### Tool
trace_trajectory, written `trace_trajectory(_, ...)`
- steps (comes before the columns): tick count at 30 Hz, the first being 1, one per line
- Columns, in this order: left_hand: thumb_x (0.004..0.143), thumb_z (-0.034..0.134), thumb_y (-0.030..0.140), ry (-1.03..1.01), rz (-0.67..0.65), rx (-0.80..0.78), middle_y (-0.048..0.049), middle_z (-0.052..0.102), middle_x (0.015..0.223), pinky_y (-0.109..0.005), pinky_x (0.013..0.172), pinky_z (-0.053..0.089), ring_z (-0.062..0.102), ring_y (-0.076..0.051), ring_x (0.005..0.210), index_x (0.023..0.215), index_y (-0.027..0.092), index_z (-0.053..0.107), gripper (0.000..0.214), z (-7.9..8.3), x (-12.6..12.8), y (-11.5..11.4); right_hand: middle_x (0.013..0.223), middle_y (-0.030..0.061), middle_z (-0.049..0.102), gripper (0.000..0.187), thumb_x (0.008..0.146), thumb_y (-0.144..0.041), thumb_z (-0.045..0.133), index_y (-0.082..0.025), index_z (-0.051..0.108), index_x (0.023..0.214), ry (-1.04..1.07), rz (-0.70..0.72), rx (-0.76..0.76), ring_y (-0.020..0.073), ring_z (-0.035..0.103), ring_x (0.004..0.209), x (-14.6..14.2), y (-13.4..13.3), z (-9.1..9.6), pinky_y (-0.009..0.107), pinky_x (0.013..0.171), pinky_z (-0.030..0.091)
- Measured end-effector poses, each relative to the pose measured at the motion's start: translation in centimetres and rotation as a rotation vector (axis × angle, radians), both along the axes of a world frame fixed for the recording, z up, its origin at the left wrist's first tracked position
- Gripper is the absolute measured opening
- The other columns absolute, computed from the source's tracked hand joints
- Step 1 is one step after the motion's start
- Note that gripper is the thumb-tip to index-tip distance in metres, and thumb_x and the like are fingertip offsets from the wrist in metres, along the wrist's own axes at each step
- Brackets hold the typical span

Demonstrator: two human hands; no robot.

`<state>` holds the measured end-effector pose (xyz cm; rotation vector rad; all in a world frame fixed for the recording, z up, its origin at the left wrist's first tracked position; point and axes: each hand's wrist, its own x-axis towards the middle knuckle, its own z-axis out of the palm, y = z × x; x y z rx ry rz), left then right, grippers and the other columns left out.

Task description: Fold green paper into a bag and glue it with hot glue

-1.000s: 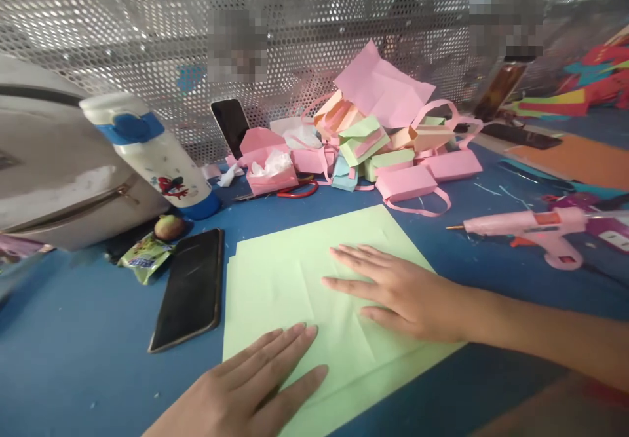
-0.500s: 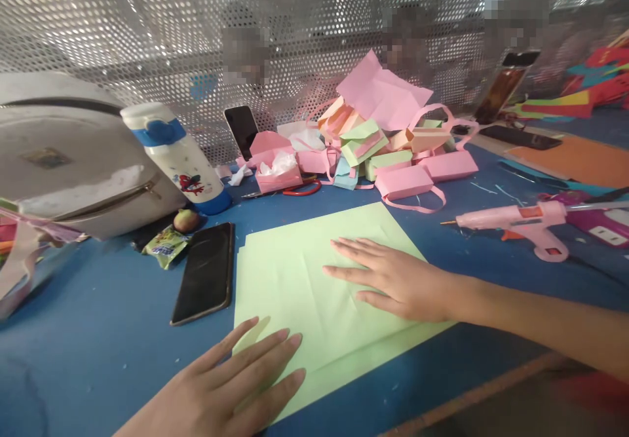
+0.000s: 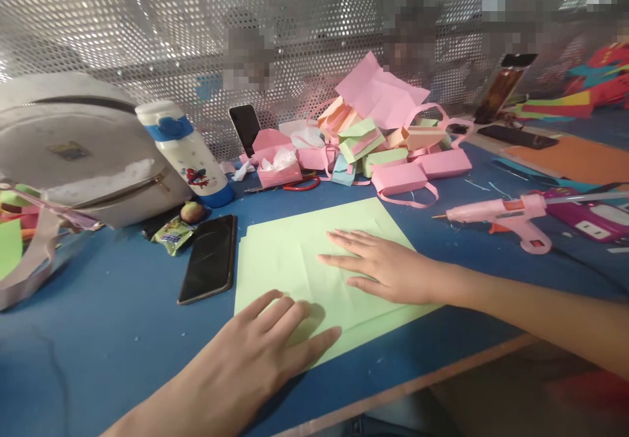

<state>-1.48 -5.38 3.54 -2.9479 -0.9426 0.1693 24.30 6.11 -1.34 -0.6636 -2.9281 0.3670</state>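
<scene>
A stack of light green paper sheets [image 3: 289, 260] lies flat on the blue table [image 3: 98, 332]. My right hand [image 3: 388, 266] rests palm down on the right half of the top sheet, fingers stretched out and pointing left. My left hand [image 3: 255, 352] lies on the near left corner of the paper, fingers spread and slightly arched, holding nothing. A black phone [image 3: 209, 257] lies face up just left of the paper.
A pink glue gun [image 3: 506, 217] lies to the right. A heap of pink and green folded paper boxes [image 3: 388, 155] sits behind, with red scissors [image 3: 299, 185]. A white bottle [image 3: 184, 152], a grey bag [image 3: 73, 149], a snack wrapper [image 3: 171, 234] stand at left. A perforated metal screen [image 3: 147, 31] closes the back.
My left hand has slid right and forward onto the paper's near corner, its fingers now arched. My right hand stays flat on the sheet. The view has shifted a little.
</scene>
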Motion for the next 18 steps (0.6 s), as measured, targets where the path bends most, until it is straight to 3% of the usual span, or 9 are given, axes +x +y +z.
trace_trajectory(8, 0.094, 0.047, 0.015, 0.136, -0.033, 0.043, -0.0063, 0.062, 0.109, -0.036, 0.085, 0.045, 0.059, -0.021, 0.087, 0.149, 0.027, 0.035, 0.058, 0.3, 2.9, 1.1, 0.163, 0.0127, 0.020, 0.052, 0.104, -0.042, 0.038, -0.024, 0.035, 0.153, 0.008, 0.000, 0.012, 0.0280, 0.018, 0.150, 0.1, 0.1, 0.0, 0.051, 0.121, 0.021)
trace_trajectory(18, 0.088, 0.050, 0.009, 0.194, -0.016, 0.016, -0.0036, 0.061, 0.101, -0.031, 0.067, 0.043, 0.060, -0.019, 0.074, 0.151, 0.031, 0.028, 0.070, 0.5, 5.9, 2.0, 0.162, 0.0153, 0.021, 0.051, 0.104, -0.041, 0.038, -0.023, 0.037, 0.152, 0.028, 0.012, 0.019, 0.0279, 0.018, 0.150, 0.1, 0.0, 0.1, 0.049, 0.121, 0.022)
